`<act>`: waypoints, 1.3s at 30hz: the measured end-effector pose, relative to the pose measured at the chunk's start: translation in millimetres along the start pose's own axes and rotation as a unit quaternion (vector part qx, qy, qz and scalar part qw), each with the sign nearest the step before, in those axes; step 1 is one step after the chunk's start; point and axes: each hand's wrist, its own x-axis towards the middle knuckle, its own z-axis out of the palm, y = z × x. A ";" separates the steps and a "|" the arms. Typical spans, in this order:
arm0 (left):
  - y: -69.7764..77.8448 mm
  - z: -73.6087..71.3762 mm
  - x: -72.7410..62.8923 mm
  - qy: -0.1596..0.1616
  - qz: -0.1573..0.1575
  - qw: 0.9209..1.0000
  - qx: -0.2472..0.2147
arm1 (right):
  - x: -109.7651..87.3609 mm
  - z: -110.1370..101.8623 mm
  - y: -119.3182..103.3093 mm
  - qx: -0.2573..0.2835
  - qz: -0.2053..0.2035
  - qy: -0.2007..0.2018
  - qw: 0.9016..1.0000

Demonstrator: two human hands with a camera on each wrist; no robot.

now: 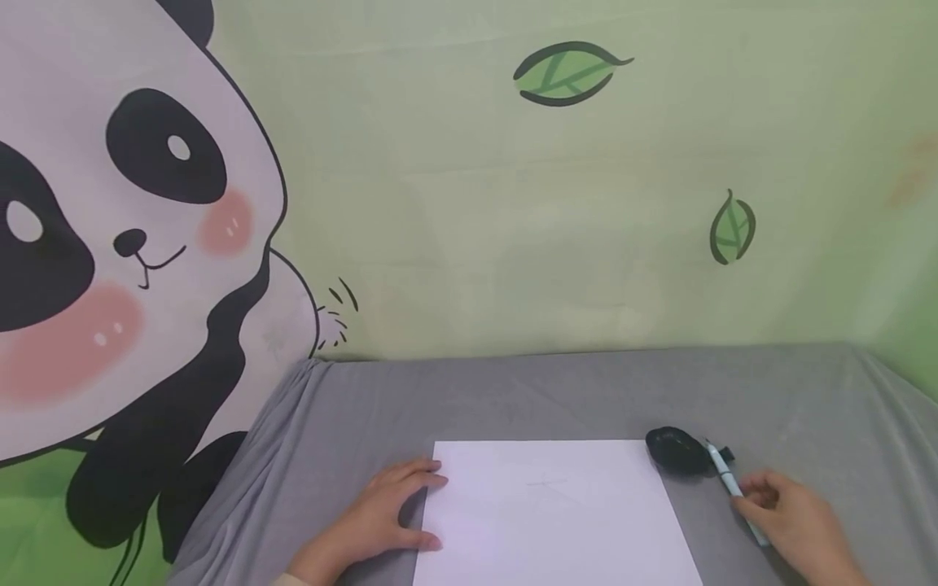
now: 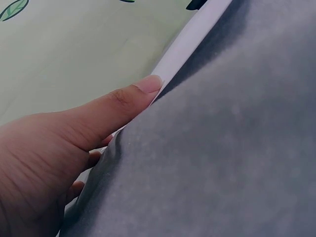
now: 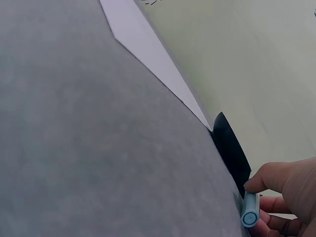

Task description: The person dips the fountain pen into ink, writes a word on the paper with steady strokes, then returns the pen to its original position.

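A white sheet of paper (image 1: 557, 521) with a few faint thin lines lies on the grey cloth. My left hand (image 1: 374, 513) rests at its left edge, thumb and fingers spread; in the left wrist view the thumb (image 2: 121, 101) touches the paper's margin. Right of the sheet, my right hand (image 1: 795, 521) pinches a light blue pen (image 1: 725, 472), whose tip points away from me. The right wrist view shows the pen's round end (image 3: 250, 218) beneath the thumb. Just past the hand sits a black rounded object (image 1: 677, 452), its kind unclear, beside the pen's tip.
Grey cloth (image 1: 498, 399) covers the table and hangs in folds at the left. Behind it hangs a pale green backdrop (image 1: 440, 203) printed with a panda (image 1: 242, 342) and leaves (image 1: 567, 73).
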 end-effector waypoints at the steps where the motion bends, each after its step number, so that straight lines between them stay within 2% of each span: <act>1: 0.4 -0.2 0.3 -0.001 0.000 1.000 0.000 | 0.1 -0.1 -0.4 -0.003 0.000 -0.002 1.000; 9: 0.3 -0.4 1.1 -0.011 -0.008 1.000 -0.009 | 2.8 0.3 -0.3 -0.013 0.012 -0.006 1.000; 18: -0.1 1.3 1.3 -0.003 -0.003 1.000 -0.006 | 7.6 0.6 3.9 -0.018 0.000 -0.001 1.000; 27: -1.0 1.4 -1.1 -0.003 -0.011 1.000 -0.002 | 12.5 -1.3 -5.4 -0.011 0.033 -0.036 0.999; 34: -3.5 -3.3 -2.7 -0.003 -0.008 1.000 0.016 | 18.3 -2.3 -8.2 -0.012 0.008 -0.038 0.999; 39: -6.6 -4.2 -0.7 -0.015 -0.011 0.999 0.026 | 19.3 -3.3 -6.9 -0.003 0.012 -0.049 0.999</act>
